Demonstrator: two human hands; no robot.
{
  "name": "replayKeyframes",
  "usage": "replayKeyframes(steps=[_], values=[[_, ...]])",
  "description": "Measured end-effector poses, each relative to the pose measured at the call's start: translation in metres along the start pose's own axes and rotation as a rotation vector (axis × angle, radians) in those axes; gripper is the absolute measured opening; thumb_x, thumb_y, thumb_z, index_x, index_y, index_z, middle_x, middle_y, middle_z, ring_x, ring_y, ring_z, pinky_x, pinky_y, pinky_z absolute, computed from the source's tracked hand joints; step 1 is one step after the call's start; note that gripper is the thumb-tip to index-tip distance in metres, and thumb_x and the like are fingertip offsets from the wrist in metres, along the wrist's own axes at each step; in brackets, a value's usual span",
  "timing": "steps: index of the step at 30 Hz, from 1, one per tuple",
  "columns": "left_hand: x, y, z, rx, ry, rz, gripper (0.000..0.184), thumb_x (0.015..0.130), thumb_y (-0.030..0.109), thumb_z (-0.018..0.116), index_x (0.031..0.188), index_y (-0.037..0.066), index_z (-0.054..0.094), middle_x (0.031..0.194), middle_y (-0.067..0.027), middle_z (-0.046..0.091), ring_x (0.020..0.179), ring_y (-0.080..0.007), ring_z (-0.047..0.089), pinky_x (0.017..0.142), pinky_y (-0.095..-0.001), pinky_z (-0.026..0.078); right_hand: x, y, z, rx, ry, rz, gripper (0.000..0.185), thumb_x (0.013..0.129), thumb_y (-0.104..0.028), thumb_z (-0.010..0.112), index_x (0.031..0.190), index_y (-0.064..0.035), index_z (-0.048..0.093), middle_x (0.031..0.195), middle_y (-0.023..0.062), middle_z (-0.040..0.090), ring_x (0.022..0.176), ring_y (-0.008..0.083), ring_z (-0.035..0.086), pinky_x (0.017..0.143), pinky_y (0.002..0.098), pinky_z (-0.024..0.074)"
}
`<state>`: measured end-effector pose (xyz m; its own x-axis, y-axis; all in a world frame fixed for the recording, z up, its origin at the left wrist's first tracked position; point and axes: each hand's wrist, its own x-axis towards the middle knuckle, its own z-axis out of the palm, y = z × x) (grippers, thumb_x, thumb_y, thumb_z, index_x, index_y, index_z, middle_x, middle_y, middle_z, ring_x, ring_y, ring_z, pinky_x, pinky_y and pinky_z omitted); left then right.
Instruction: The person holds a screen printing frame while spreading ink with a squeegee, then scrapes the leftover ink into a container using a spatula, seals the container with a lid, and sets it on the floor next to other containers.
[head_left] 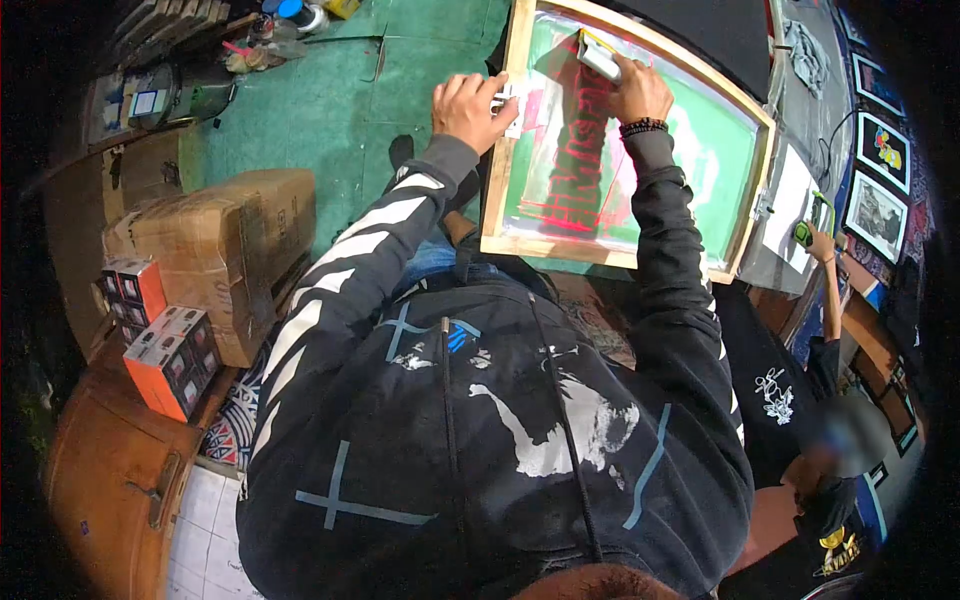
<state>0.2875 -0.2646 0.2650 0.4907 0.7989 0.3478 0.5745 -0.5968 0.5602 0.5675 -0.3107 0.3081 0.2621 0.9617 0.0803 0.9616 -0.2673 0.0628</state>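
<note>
A wooden-framed printing screen (528, 244) lies in front of me, its mesh green with red ink and red lettering down the left part. My right hand (642, 92) is closed on a squeegee (600, 57) with a pale handle and a yellowish edge, near the far end of the inked strip. My left hand (468, 108) is at the frame's left side, fingers bent around a small white-and-metal clamp-like piece (508, 108); its exact shape is partly covered by the fingers.
Cardboard boxes (220, 250) and small orange-and-black boxes (172, 362) stand at left. Bottles and bags (290, 15) lie at the far left. At right, another person's hand (822, 246) holds a green tool (803, 233) over white paper (790, 205), beside framed pictures (878, 215).
</note>
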Motion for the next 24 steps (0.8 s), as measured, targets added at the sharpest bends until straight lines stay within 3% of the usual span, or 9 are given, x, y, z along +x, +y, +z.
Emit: replayKeyframes(steps=[5, 24], values=[[-0.005, -0.006, 0.012, -0.008, 0.076, 0.016, 0.036, 0.08, 0.038, 0.072, 0.109, 0.017, 0.074, 0.087, -0.0034, 0.063, 0.093, -0.0249, 0.06, 0.079, -0.0427, 0.042, -0.018, -0.007, 0.006, 0.04, 0.138, -0.05, 0.042, 0.07, -0.012, 0.072, 0.112, -0.0157, 0.07, 0.102, 0.0082, 0.072, 0.093, 0.0319, 0.067, 0.08, 0.0436, 0.0558], [-0.013, -0.011, 0.024, 0.065, 0.176, 0.03, 0.036, 0.08, 0.046, 0.071, 0.107, 0.023, 0.076, 0.082, -0.0005, 0.061, 0.087, -0.0235, 0.059, 0.075, -0.0435, 0.041, -0.099, -0.033, -0.007, 0.12, 0.07, -0.036, 0.048, 0.065, -0.01, 0.076, 0.112, -0.0184, 0.071, 0.105, 0.0044, 0.072, 0.095, 0.0281, 0.067, 0.083, 0.041, 0.0541]])
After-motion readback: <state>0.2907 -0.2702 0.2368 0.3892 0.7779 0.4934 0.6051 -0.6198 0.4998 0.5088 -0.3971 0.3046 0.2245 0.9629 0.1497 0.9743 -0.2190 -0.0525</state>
